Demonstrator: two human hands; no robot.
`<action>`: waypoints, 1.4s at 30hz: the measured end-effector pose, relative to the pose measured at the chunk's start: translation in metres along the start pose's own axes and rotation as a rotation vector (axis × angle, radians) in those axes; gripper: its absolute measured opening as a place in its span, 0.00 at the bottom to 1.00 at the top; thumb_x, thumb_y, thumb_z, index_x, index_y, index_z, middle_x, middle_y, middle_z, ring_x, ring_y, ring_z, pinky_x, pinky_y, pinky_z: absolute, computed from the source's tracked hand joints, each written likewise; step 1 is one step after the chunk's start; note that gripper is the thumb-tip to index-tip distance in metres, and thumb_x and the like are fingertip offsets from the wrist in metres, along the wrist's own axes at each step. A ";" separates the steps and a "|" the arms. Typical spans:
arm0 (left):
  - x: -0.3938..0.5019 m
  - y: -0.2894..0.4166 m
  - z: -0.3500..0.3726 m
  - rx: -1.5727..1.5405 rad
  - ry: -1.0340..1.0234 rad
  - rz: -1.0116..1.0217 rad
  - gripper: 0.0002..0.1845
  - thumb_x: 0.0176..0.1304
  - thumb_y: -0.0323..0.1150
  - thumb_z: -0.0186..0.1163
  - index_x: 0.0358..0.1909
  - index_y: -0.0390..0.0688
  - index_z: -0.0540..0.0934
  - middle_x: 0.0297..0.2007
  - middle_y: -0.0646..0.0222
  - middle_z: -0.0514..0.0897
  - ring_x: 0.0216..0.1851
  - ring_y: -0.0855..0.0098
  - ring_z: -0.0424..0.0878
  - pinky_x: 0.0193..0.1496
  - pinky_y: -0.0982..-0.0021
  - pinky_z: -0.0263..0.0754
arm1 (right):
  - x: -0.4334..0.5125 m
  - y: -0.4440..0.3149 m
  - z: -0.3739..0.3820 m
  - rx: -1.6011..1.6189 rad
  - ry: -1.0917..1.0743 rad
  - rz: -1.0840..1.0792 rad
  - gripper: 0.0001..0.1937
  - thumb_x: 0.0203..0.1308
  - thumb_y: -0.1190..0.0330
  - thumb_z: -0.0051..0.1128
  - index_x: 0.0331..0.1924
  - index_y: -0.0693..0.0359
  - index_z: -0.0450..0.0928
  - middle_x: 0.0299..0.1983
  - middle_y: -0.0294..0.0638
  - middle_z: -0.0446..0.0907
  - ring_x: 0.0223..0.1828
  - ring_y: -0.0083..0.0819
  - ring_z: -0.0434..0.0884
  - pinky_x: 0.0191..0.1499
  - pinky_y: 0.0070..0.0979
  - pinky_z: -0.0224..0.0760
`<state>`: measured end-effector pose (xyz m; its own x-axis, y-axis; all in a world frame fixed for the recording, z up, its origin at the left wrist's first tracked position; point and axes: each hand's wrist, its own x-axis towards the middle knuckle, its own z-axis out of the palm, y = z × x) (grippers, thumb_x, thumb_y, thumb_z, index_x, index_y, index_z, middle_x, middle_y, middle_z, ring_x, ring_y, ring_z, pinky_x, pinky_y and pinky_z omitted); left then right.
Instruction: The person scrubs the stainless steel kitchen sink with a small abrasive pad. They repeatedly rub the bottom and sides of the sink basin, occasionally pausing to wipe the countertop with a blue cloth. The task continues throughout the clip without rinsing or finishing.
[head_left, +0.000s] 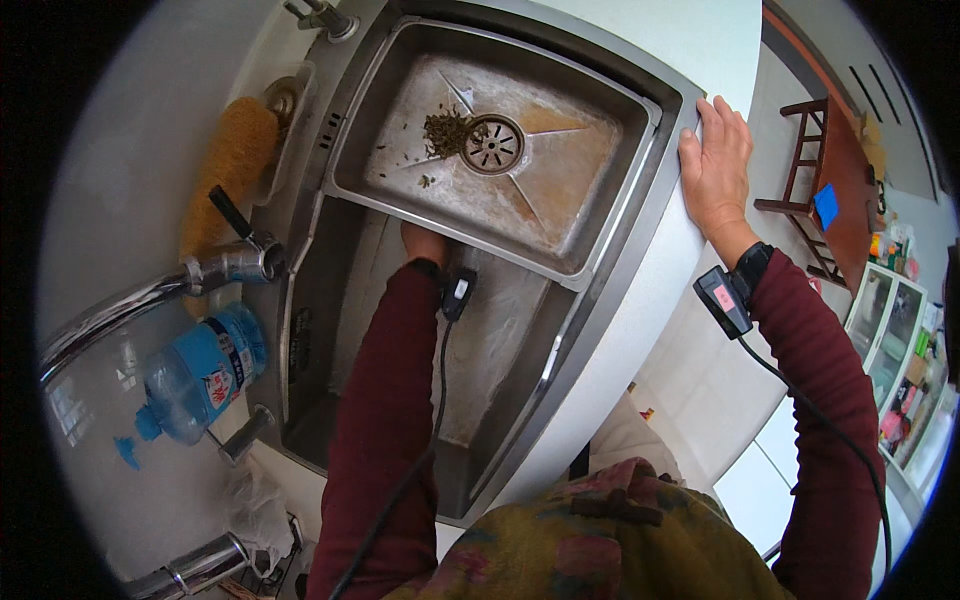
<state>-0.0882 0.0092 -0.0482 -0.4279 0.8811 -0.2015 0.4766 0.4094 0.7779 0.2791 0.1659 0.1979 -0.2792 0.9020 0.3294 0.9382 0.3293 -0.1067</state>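
My left hand (424, 244) reaches down into the large stainless steel sink (502, 352); its fingers are hidden beneath the near edge of a metal drain basin (585, 180) set in the sink's far part. Whether it holds anything cannot be seen. Dark wet leafy scraps (448, 133) lie in a clump in the basin, against the round slotted drain strainer (492, 145), with a few bits scattered around. My right hand (718, 169) rests on the sink's right rim and the white counter edge, fingers a little apart, holding nothing.
Left of the sink are a chrome faucet (232, 266), a blue-labelled plastic bottle (206, 375), an orange fuzzy cloth (232, 165) and a clear plastic tray (296, 135). A plastic bag (259, 506) lies lower left. Cables run from both wrist devices. A wooden table (847, 217) stands at the right.
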 end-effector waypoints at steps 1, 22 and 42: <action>0.010 -0.001 0.016 -0.053 0.108 0.055 0.17 0.62 0.40 0.56 0.47 0.38 0.79 0.48 0.53 0.82 0.50 0.52 0.78 0.51 0.59 0.73 | 0.000 0.001 0.001 -0.001 0.011 -0.017 0.24 0.65 0.59 0.43 0.62 0.60 0.66 0.65 0.49 0.62 0.68 0.50 0.55 0.71 0.41 0.47; -0.176 0.004 -0.128 0.523 -0.150 -0.114 0.08 0.63 0.32 0.57 0.38 0.38 0.74 0.35 0.46 0.80 0.40 0.43 0.78 0.42 0.49 0.71 | 0.002 0.007 0.006 -0.012 0.011 -0.005 0.24 0.66 0.58 0.41 0.62 0.59 0.67 0.66 0.49 0.63 0.68 0.50 0.56 0.70 0.41 0.49; -0.020 0.058 -0.037 0.686 -0.160 0.190 0.13 0.54 0.40 0.61 0.37 0.44 0.85 0.39 0.53 0.85 0.44 0.51 0.82 0.48 0.56 0.76 | 0.001 0.009 0.007 -0.006 0.032 -0.031 0.24 0.65 0.58 0.40 0.62 0.60 0.66 0.65 0.51 0.63 0.68 0.51 0.55 0.71 0.42 0.48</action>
<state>-0.0806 0.0066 0.0230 -0.1974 0.9539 -0.2260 0.9281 0.2561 0.2702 0.2863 0.1718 0.1901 -0.3016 0.8820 0.3622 0.9304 0.3553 -0.0903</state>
